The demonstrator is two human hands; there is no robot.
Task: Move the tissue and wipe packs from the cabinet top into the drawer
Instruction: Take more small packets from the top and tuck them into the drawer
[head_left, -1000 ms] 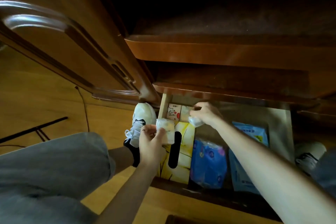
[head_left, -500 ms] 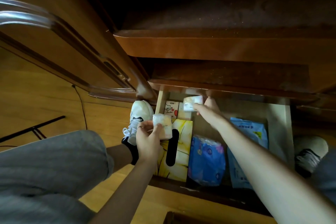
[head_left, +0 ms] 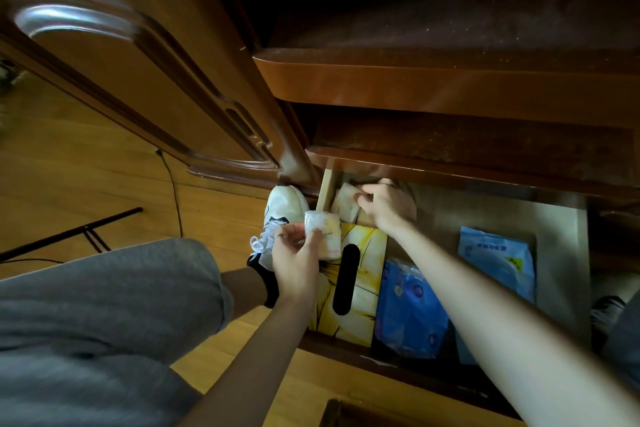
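Here the left hand (head_left: 294,256) pinches 1 small tissue pack (head_left: 323,236) over the open drawer (head_left: 561,253); the right hand (head_left: 388,206) closes on another pack (head_left: 346,201) at the back corner. Light, soft, slippery film: probably best held across the flat faces.

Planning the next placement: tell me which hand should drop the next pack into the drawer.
Left. The left hand already holds a small tissue pack above the drawer, while the right hand is busy tucking another pack at its back corner.
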